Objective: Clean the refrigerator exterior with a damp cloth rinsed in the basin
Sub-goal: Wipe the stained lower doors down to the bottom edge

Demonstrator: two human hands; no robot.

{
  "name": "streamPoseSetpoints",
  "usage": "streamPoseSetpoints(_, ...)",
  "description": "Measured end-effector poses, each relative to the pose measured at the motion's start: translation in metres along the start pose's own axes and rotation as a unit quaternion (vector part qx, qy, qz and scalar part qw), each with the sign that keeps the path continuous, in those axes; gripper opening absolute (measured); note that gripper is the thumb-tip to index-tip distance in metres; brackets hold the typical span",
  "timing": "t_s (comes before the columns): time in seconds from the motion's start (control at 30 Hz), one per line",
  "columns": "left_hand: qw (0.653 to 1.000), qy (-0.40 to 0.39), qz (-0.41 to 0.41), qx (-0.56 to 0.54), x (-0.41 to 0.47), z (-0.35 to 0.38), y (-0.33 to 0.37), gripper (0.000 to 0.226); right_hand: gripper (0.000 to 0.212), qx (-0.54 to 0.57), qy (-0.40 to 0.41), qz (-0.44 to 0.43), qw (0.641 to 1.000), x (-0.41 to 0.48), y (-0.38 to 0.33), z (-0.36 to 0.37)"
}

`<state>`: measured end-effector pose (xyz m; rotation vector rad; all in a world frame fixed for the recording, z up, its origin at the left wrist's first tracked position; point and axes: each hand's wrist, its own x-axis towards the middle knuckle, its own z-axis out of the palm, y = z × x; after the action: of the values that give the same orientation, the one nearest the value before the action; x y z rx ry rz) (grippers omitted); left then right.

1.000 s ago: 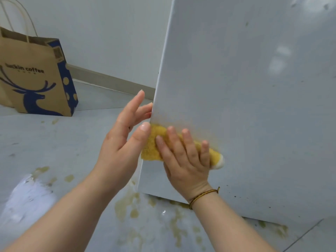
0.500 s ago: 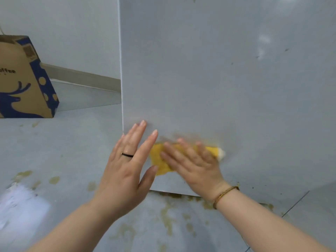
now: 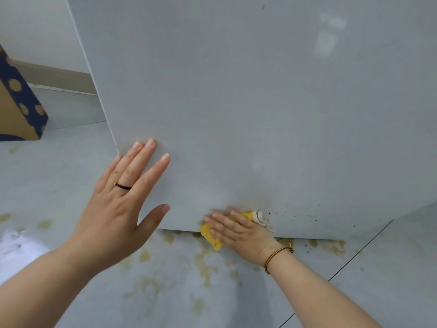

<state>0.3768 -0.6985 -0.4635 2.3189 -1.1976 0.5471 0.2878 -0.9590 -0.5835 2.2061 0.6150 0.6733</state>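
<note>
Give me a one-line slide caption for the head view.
Low on a pale grey refrigerator panel, the right hand presses a yellow cloth; the left hand rests flat on it.

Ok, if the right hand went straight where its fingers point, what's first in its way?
Only bare refrigerator panel at first, then probably the left hand, at its thumb; depth is unclear.

Setting: indoor domestic room, most likely a home kitchen or a space next to one.

Evidence:
- A pale grey refrigerator (image 3: 236, 102) stands on the floor (image 3: 71, 181), its flat side panel filling most of the view.
- The floor is laid with large pale tiles, with a dark grout line (image 3: 359, 251) and yellowish stains (image 3: 205, 268) near the appliance's base.
- A plain white wall (image 3: 35, 27) meets the floor at a beige skirting board (image 3: 56, 76).
- A brown paper carrier bag (image 3: 16, 110) with a navy dotted side stands by that wall.
</note>
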Motion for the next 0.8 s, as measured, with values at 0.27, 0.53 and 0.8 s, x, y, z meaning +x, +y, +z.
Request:
streamPoseSetpoints(0.27, 0.998, 0.036, 0.012, -0.044, 0.000, 0.007, 0.000, 0.056, 0.041, 0.202, 0.177, 0.533, 0.802, 0.006, -0.004, -0.050)
streamPoseSetpoints(0.53, 0.998, 0.040, -0.006, -0.048, 0.001, 0.012, 0.007, 0.062, 0.075, 0.454, 0.142, 0.777, 0.413, 0.056, -0.040, -0.064)
streamPoseSetpoints(0.8, 0.990, -0.010, -0.100, -0.098, 0.001, 0.027, 0.008, 0.065, 0.098, 0.523, 0.157, 0.758, 0.356, 0.080, -0.032, -0.083)
